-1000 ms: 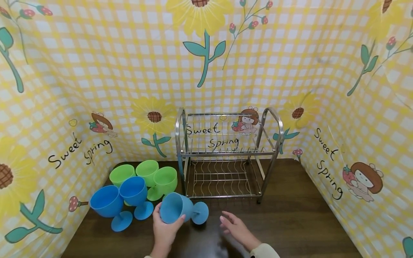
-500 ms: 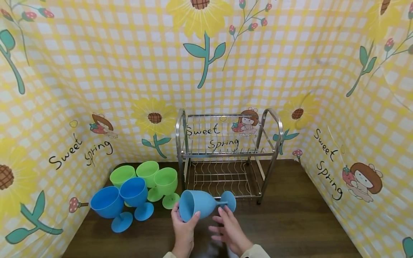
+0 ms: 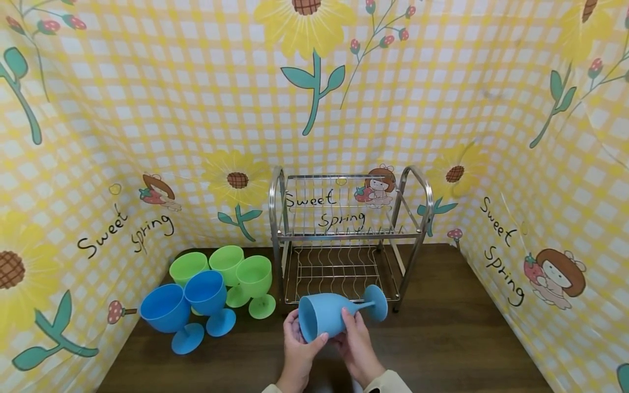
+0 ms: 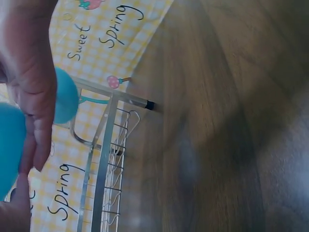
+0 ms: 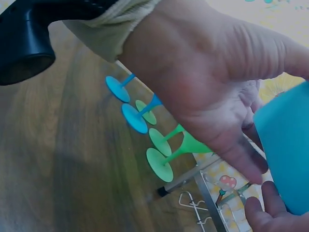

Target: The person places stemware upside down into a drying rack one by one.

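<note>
A light blue plastic goblet (image 3: 326,312) lies tilted on its side in the air in front of the rack, its mouth to the left and its round foot to the right. My left hand (image 3: 300,349) grips the bowl near the rim, thumb in front and fingers behind. With the thumb on top and fingers beneath, my right hand (image 3: 357,346) holds the bowl close to the stem. In the right wrist view the goblet's bowl (image 5: 287,150) shows at the right edge, beside the fingers. The left wrist view has the goblet's foot (image 4: 66,96) behind the right hand.
A two-tier metal dish rack (image 3: 344,236) stands at the back of the dark wooden table (image 3: 457,338). To its left are two blue goblets, one (image 3: 164,308) at the front, and several green goblets, one (image 3: 254,277) nearest the rack. A patterned cloth (image 3: 417,109) surrounds the table.
The left hand has carried the light blue goblet to the right, turning its foot slightly upward. The right hand has come in from apart and taken hold of the bowl near the stem.
</note>
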The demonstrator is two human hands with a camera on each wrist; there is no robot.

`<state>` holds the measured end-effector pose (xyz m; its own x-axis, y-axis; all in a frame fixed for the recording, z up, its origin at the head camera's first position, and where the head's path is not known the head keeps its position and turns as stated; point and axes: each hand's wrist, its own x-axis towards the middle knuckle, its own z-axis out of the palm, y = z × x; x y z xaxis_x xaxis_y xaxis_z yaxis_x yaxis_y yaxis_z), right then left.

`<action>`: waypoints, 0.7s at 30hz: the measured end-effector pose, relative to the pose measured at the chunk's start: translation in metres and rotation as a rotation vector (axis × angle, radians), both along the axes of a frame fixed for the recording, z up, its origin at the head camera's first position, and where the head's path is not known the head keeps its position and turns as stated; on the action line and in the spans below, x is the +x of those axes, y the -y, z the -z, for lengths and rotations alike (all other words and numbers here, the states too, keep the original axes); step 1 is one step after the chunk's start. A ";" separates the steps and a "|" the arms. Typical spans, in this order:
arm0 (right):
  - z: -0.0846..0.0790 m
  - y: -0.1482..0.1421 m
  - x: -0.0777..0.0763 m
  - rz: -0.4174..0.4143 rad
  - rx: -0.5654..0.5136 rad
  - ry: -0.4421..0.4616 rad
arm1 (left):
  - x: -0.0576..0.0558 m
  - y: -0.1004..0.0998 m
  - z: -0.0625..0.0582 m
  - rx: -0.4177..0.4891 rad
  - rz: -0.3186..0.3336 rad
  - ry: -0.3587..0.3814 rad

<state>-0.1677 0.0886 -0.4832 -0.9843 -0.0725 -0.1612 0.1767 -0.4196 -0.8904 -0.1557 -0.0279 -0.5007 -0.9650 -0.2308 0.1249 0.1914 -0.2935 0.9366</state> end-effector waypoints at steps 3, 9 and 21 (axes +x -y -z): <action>-0.002 -0.001 -0.001 0.021 0.010 -0.008 | 0.000 0.001 0.001 -0.041 0.045 -0.016; -0.004 -0.002 0.000 0.068 -0.002 -0.033 | 0.000 0.001 0.005 -0.155 0.072 -0.040; -0.009 -0.006 0.001 0.186 0.236 -0.209 | -0.007 0.025 0.005 -0.083 0.270 -0.129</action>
<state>-0.1665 0.0949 -0.4742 -0.9906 0.1259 0.0541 -0.0794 -0.2057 -0.9754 -0.1626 -0.0529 -0.5061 -0.9648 0.0483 0.2584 0.2361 -0.2734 0.9325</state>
